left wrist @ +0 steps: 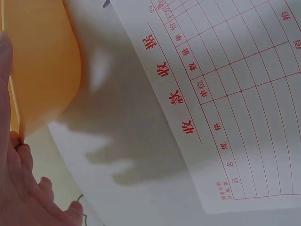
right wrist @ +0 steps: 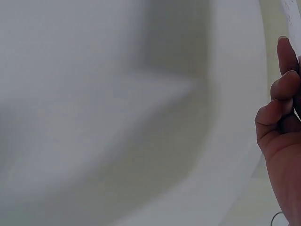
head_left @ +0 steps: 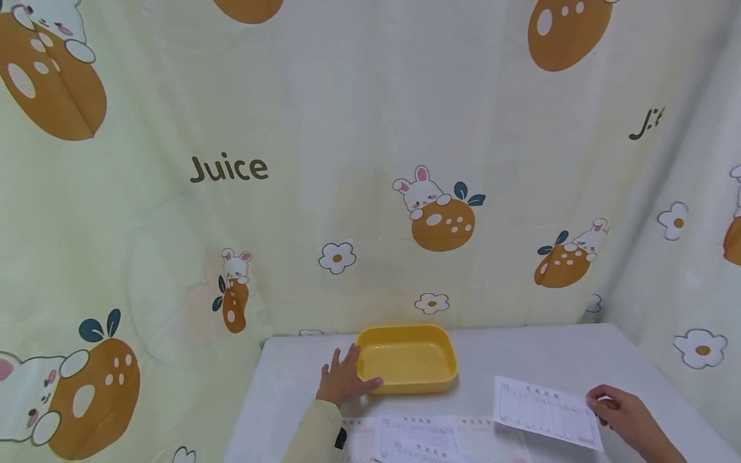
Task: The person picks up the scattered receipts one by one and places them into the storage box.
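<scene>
My left hand (head_left: 346,378) lies against the left end of a yellow plastic tray (head_left: 405,389), fingers spread and thumb along its front side. The left wrist view shows fingertips at the rim of the tray (left wrist: 47,61). Over the table's right part, my right hand (head_left: 619,411) pinches a printed receipt slip (head_left: 544,411) by its right edge; the slip is raised and slightly tilted. In the right wrist view the curled fingers of the right hand (right wrist: 287,136) show, with just a sliver of the slip (right wrist: 292,23).
More receipt slips (head_left: 417,434) lie overlapping along the table's front; one receipt form (left wrist: 244,117) has red print and a grid. The white table (head_left: 498,347) ends at a patterned curtain (head_left: 359,212) behind and a curtain at the right side.
</scene>
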The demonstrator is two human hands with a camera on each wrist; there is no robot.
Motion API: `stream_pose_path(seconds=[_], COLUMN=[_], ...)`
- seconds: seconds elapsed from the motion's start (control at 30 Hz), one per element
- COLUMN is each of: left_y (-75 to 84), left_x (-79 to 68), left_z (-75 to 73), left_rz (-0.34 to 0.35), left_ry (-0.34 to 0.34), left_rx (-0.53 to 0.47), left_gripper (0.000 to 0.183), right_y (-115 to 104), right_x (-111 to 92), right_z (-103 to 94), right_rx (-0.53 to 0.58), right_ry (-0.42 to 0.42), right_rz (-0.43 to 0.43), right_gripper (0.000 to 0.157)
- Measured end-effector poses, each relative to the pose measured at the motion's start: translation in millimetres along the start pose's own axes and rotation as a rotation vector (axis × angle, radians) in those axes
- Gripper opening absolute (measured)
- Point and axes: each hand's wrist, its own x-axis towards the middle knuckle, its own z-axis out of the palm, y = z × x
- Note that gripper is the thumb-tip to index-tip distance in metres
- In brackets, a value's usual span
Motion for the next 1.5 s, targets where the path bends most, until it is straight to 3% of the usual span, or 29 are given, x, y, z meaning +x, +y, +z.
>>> stream_pose_path(seconds=[0.33,0.53,0.87,1.03,1.3,1.5], left_y=[8.0,9.7,7.8,7.0,16.6,11.6], left_x=[3.1,5.1,7.9,7.6,2.6,4.2], left_z=[0.7,0.4,-0.1,-0.5,-10.9,-7.4], left_rz=[0.004,-0.016,-0.068,-0.082,-0.096,-0.117], left_ry=[-0.004,-0.002,-0.006,-0.006,-0.014,-0.018], left_rx=[0.025,0.027,0.077,0.085,0.092,0.105], left_gripper=[0.102,0.102,0.102,0.100,0.100,0.102], right_y=[-66,-109,-182,-213,-246,-260], right_x=[32,51,79,90,104,111], right_z=[6.3,22.3,70.1,91.2,106.1,122.1], right_rx=[-0.064,-0.064,0.025,0.006,-0.035,-0.029], right_ry=[0.033,0.045,-0.012,-0.040,-0.070,-0.103], right_rz=[-0.204,-0.309,-0.372,-0.413,-0.468,-0.481], right_gripper=[0.016,0.012,0.012,0.008,0.007,0.005])
